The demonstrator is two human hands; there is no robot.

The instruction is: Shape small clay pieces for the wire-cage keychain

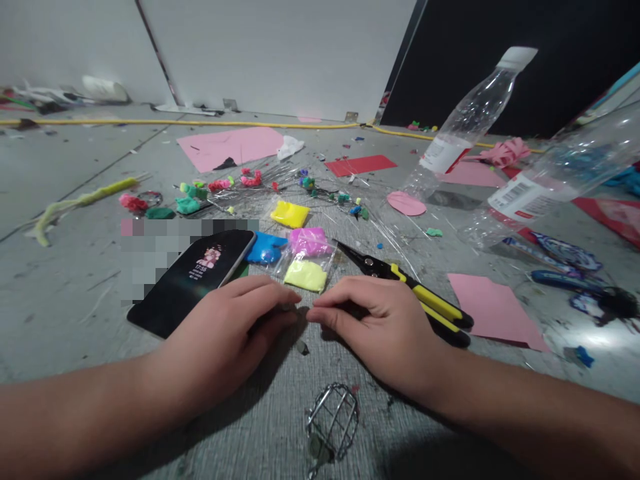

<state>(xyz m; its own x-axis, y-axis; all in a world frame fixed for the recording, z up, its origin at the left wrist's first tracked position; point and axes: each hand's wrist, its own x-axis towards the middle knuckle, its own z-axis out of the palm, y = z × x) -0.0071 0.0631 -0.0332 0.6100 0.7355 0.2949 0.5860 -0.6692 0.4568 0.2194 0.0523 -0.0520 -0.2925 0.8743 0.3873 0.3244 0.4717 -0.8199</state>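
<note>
- Nearest: left forearm (pixel 85 407) and right forearm (pixel 535 400) reach in low; steadying both on the grey surface (pixel 215 427) should calm the fingertips.
- Wire frame (pixel 333 420): nearer than the pliers and left of them, lying low. Long axis runs away, leaning slightly right; its narrow, linked end points back toward the wearer.
- Small grey lump (pixel 302 347): left of the pliers, beyond the frame. Too small to read a direction.
- Left hand (pixel 225 327): fingers curled, thumb close under forefinger; cannot tell if anything is pinched.
- Right hand (pixel 385 320): beside the pliers' near side, thumb and forefinger tips almost meeting; hold, if any, unseen.
- Handling, my judgement: light tip pinch, both hands level, fingertips opposed; small turns, no tugging, so a tiny piece isn't flicked away.
- Pliers (pixel 420 287): nose away and left, handles back and right.
- Phone (pixel 200 280): left of the pliers.
- Lime packet (pixel 306 275), pink packet (pixel 309 241), yellow packet (pixel 290 214): left of the pliers, successively farther.
</note>
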